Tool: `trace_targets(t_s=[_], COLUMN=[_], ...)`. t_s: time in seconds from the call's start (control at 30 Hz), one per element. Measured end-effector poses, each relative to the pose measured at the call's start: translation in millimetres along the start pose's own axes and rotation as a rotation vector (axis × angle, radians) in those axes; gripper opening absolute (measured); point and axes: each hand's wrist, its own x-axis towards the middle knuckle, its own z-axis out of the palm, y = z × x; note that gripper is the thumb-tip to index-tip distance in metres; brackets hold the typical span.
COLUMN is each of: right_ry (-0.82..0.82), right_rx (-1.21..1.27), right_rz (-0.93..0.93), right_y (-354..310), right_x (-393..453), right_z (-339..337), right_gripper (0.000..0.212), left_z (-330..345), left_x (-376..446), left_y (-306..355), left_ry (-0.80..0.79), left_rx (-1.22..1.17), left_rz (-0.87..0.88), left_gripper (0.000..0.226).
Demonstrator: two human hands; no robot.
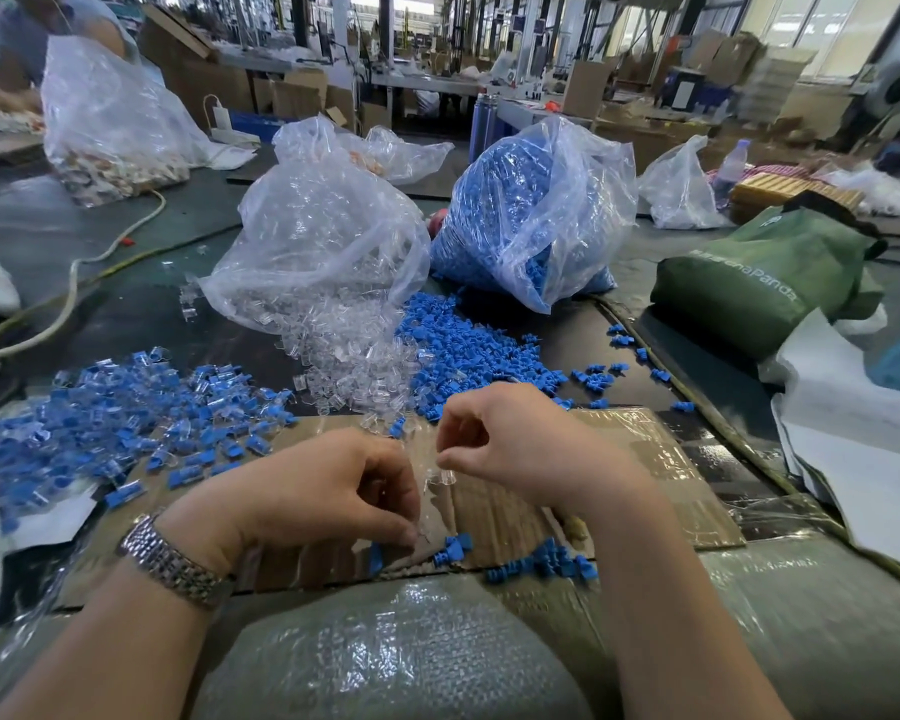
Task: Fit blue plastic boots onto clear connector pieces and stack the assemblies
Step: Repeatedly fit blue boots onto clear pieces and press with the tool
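Note:
Both hands hover over a taped cardboard sheet at the table's near edge. My right hand pinches a clear connector piece between thumb and fingers. My left hand, fingers curled, pinches something small and clear at its fingertips; what it is I cannot make out. A few loose blue boots lie just below the hands. Clear pieces spill from an open bag, with loose blue boots beside them. Finished blue-and-clear assemblies lie heaped at the left.
A bag of blue boots stands behind the spill. A green bag and white sheets lie at the right. Cables cross the left of the table. Another person works at the far left beside a plastic bag.

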Motion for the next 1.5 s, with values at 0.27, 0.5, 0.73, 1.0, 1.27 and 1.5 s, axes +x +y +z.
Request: trace_targets(t_s=[0.27,0.5,0.73,1.0,1.27,1.5], right_ry=[0.167,0.296,0.313,0.302,0.372,0.062], right_rx=[0.24,0.388,0.34,0.299,0.068,-0.202], right_rz=[-0.062,-0.18,-0.251,-0.301,0.243,0.593], right_y=[7.1,4.4,-0.2,-6.9,32.0,50.6], right_x=[6.9,4.6,6.0,5.2,0.1,-2.0], right_z=[2.2,2.5,5.0,4.0,-10.7,-0.2], right_gripper=[0.01,0.01,0.015,0.014,0.03,0.048], left_z=[-9.2,-8.3,-4.6,-5.5,-8.3,-8.7], left_x=[4.0,6.6,5.7,4.1,3.4,4.8], left_y=[-11.7,-10.8,0.4,4.0,4.8,5.3], left_ry=[0.265,0.329,0.362,0.366,0.431,0.473], left_rx=[-0.267,-0.914,-0.959,-0.924,-0.964,-1.033], left_rz=[-0.055,-0.062,-0.02,-0.012,0.027,0.016], left_gripper=[0.013,0.02,0.028,0.026,0.032,0.025])
